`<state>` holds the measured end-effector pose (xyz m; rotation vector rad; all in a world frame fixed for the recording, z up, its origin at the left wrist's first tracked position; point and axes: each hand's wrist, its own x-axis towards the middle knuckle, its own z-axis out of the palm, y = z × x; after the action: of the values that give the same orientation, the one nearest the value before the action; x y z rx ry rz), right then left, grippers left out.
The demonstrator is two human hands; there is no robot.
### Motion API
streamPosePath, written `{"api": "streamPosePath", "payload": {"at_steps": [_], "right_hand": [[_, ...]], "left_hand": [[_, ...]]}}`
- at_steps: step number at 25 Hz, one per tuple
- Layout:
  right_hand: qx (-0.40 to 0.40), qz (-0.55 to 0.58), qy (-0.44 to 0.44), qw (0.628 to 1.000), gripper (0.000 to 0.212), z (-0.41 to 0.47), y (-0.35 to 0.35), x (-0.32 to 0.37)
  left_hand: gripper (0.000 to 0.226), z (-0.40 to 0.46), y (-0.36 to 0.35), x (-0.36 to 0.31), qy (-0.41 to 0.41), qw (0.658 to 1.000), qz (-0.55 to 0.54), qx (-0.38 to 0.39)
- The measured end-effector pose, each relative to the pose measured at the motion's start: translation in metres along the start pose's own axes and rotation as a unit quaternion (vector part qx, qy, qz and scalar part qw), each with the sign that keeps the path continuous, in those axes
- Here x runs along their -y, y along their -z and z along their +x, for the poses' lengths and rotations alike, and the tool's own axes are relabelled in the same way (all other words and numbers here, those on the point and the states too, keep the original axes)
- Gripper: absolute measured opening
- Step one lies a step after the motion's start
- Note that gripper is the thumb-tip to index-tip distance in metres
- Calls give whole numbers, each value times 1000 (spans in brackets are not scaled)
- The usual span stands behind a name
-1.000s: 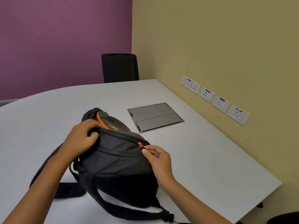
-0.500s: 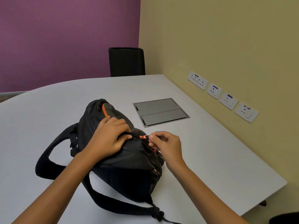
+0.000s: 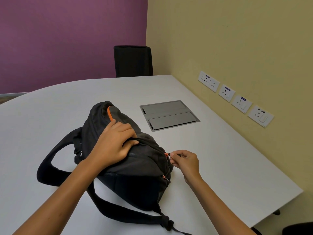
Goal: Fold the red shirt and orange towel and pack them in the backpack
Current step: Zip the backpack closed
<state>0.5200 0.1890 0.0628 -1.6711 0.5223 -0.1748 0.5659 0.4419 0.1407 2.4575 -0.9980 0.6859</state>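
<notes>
A dark grey backpack [image 3: 135, 172] with orange trim lies on its side on the white table [image 3: 220, 158], straps trailing to the left and front. My left hand [image 3: 115, 143] grips the fabric on top of the backpack, fingers curled over it. My right hand [image 3: 184, 161] pinches the orange zipper pull [image 3: 166, 154] at the bag's right end. Neither the red shirt nor the orange towel can be seen.
A grey metal cable hatch [image 3: 169, 115] is set into the table beyond the bag. A black chair [image 3: 133, 61] stands at the far edge. Wall sockets [image 3: 234, 97] line the yellow wall on the right. The table's right edge runs close to that wall.
My right hand has drawn the zipper pull along the top of the bag to its right end. My left hand shifted right along the top, still gripping the fabric.
</notes>
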Motion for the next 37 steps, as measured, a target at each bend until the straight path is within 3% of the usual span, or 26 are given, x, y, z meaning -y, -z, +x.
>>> {"api": "streamPosePath", "payload": {"at_steps": [5, 8, 14, 18, 21, 23, 25, 27, 32, 37], "right_hand": [[102, 73, -48, 991, 11, 1, 2, -3], [148, 32, -48, 987, 12, 2, 3, -1], [138, -160, 90, 973, 3, 2, -11, 45], [186, -161, 168, 955, 3, -10, -26, 83], [268, -106, 140, 947, 8, -7, -18, 86], [218, -35, 110, 969, 12, -2, -11, 68], [78, 10, 96, 992, 8, -4, -8, 34], [8, 32, 85, 996, 13, -21, -10, 2], [75, 40, 122, 989, 32, -43, -23, -31], [132, -23, 143, 981, 60, -43, -35, -44]], "left_hand": [[23, -4, -2, 4, 6, 1000, -11, 4], [23, -4, -1, 3, 8, 1000, -13, 4], [22, -4, -2, 3, 10, 999, -30, 1], [21, -4, -1, 3, 10, 999, -33, -5], [20, -9, -2, 4, 10, 999, -42, -11], [19, -13, -3, 6, 11, 998, -53, -16], [19, -17, -5, 8, 13, 998, -55, -19], [21, -19, -7, 8, 15, 998, -53, -22], [23, -20, -7, 8, 12, 999, -48, -22], [23, -21, -7, 5, 11, 999, -39, -21]]}}
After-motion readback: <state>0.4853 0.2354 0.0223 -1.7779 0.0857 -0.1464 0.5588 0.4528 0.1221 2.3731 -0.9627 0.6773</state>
